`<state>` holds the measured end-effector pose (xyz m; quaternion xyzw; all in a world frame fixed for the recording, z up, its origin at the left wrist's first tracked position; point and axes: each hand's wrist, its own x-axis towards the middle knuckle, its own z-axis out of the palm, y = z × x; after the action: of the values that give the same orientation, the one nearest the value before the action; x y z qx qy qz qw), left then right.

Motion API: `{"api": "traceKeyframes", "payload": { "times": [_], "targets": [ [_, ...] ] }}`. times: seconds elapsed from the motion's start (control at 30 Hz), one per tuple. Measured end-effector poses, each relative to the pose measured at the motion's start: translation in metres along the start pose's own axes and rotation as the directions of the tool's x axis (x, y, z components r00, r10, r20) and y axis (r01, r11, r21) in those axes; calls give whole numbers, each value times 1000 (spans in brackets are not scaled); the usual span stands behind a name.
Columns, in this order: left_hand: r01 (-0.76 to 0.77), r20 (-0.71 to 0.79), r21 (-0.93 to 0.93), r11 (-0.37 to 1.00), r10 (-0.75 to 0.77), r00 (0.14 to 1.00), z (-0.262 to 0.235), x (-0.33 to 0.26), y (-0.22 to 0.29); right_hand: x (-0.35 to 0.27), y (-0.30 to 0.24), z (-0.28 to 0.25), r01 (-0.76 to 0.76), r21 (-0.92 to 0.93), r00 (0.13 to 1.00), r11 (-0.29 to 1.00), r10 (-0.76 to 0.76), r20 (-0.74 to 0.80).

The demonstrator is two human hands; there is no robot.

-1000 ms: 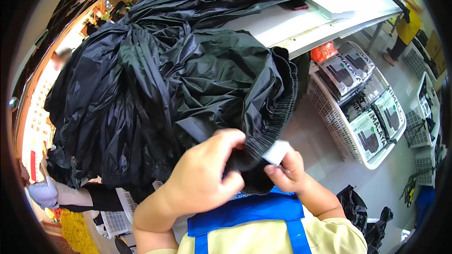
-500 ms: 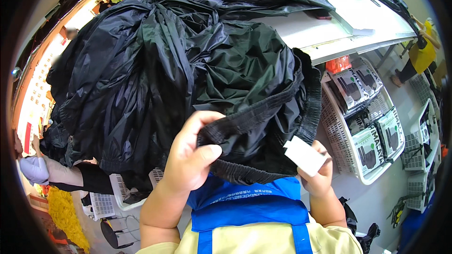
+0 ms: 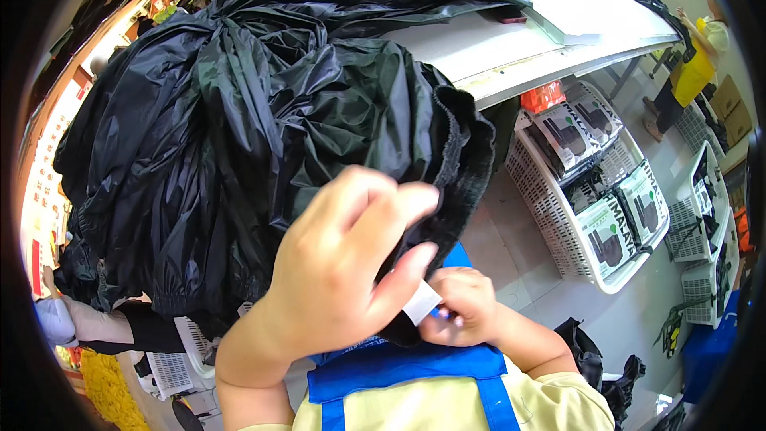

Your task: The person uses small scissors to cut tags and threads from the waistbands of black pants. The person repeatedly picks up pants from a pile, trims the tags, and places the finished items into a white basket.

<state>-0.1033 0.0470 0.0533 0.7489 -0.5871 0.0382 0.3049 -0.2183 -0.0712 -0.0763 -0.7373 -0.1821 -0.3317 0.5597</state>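
A large heap of shiny black garment fabric [image 3: 231,104] spreads before me, its gathered elastic edge [image 3: 471,160] turned toward my body. My left hand [image 3: 343,247] is raised over this edge, thumb and index finger apart, and nothing shows between them. Its lower fingers are partly hidden. Close to my apron, my right hand [image 3: 463,303] is closed at a small white label [image 3: 423,302], which sticks out from its fingertips toward my left hand. A bit of blue shows between the right fingers; I cannot tell what it is.
A white table [image 3: 590,24] bears the fabric. To the right on the floor stands a white basket [image 3: 550,231] of packaged goods, with more baskets [image 3: 694,215] beyond. One person in yellow [image 3: 690,72] is far right; another person's legs [image 3: 96,323] show at left.
My right hand has moved left and in toward my apron with the label. My left hand has let go of the elastic edge and risen over it. The opening has narrowed.
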Motion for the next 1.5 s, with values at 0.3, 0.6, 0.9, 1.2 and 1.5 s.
{"api": "traceKeyframes", "payload": {
  "times": [0.3,0.6,0.9,1.2,1.5],
  "targets": [
    [-117,90,442,889,86,992,42,89,-36,12,18,15,105,-8,965,994,-100,243],
    [-162,-189,225,961,207,960,43,71,-61,41,25,-85,-82,-92,952,992,50,-303],
    [-47,-335,29,998,54,940,43,66,-65,85,44,-95,-285,-227,940,931,226,-256],
    [-114,-339,-59,992,87,937,47,66,-72,119,53,-83,-63,-110,988,992,46,-150],
    [-220,-293,-52,974,196,936,38,63,-73,118,48,-82,-296,365,921,883,366,-137]
  ]
}}
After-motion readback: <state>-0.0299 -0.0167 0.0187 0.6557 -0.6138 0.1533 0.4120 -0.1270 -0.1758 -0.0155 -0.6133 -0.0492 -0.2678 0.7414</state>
